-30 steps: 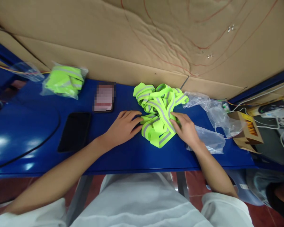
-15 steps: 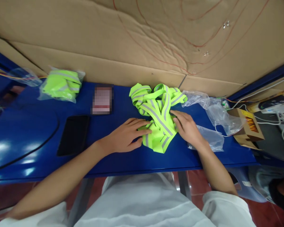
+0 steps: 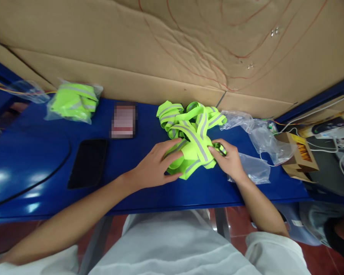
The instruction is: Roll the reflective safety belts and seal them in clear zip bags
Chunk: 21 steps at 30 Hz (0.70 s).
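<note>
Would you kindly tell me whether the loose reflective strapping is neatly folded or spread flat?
Neither: the reflective strapping lies bunched on the blue table, looping and crossing over itself in several places.

Left of the green straps [image 3: 199,147], a flat pinkish thing [image 3: 124,119] is blurred past reading. At their right, the right hand [image 3: 230,162] half hides something dark [image 3: 222,149].

Strap bundle [image 3: 190,151] at the grip: woven-looking cloth, matt. Tabletop [image 3: 149,196] beneath the grip: smooth, high-gloss; base material undetermined. Bags [image 3: 253,166] right of the grip: clear plastic, shiny, creased. Panel [image 3: 117,49] beyond the grip: matt cardboard, wrinkled in places.
</note>
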{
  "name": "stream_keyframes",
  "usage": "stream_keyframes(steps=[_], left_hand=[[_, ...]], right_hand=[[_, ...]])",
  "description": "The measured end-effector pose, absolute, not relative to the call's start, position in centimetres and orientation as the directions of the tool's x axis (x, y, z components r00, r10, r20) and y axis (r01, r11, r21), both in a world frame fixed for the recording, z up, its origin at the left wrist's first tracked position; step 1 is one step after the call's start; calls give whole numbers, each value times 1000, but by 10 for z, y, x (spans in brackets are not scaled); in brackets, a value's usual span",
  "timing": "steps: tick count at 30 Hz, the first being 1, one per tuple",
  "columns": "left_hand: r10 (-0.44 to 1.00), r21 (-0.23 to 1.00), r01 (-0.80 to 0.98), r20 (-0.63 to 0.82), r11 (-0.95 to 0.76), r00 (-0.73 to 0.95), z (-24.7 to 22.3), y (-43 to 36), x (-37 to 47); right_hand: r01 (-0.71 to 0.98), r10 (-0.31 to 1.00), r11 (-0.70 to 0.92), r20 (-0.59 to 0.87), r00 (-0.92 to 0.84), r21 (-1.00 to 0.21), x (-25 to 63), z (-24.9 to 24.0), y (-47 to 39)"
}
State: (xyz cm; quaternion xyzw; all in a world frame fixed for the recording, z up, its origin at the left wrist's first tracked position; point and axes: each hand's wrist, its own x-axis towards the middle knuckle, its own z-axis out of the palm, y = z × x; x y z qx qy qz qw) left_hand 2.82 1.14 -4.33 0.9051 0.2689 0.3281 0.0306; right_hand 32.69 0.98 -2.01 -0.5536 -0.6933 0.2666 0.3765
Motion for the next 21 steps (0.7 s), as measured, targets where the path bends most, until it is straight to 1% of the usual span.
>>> stream_keyframes(steps=[1,2,3,4,5,7,8,10,11,12,13,14,15,16,18,19,21], left_hand=[[504,233,460,569,-857,650,-44,10,30],[510,243,457,541,-856,668,-46,10,31],[527,265,458,498,-849,688,-48,9,32],[552,296,466,445,-834,705,-50,9,32],[584,336,480,390,-810,713,-51,10,32],[671,463,513,294,-723,681,-53,11,31],[731,558,523,246,-644,637,-52,12,31],[858,782,477,138,-401,495,-47,15,30],[911,885,394,72,-246,406,-43,17,30],[947,960,268,-6,-85,322,-39,19,30],[961,991,112,-96,69,258,-36,22,30],[958,978,-49,-186,201,218,-33,25,30],[942,934,-188,-267,305,202,-31,28,31],[923,880,-290,-329,376,198,-30,31,31],[902,815,-387,-391,432,185,-30,37,30],[904,809,-405,-397,427,161,-32,39,29],[929,852,-375,-360,365,87,-36,43,24]], right_hand=[[440,989,144,136,-50,-886,325,-19,8],[289,999,28,22,-25,-957,322,-19,8],[134,995,-88,-92,-28,-987,320,-19,7],[-4,982,-185,-185,-46,-983,318,-18,8],[-115,967,-252,-246,-63,-961,317,-17,8],[-251,952,-305,-293,-87,-918,316,-15,11],[-288,952,-306,-289,-101,-908,316,-14,12],[-318,961,-271,-235,-147,-908,319,-13,14],[-311,967,-233,-186,-174,-921,321,-13,14],[-284,973,-173,-118,-200,-943,322,-14,14],[-228,972,-94,-40,-230,-969,324,-16,13],[-139,963,1,38,-268,-990,324,-18,12],[-15,944,104,103,-314,-994,324,-20,11],[134,921,209,149,-360,-969,323,-22,9],[424,886,372,180,-428,-826,317,-28,5],[528,878,419,182,-442,-739,314,-31,4],[652,886,440,179,-428,-617,310,-36,2]])
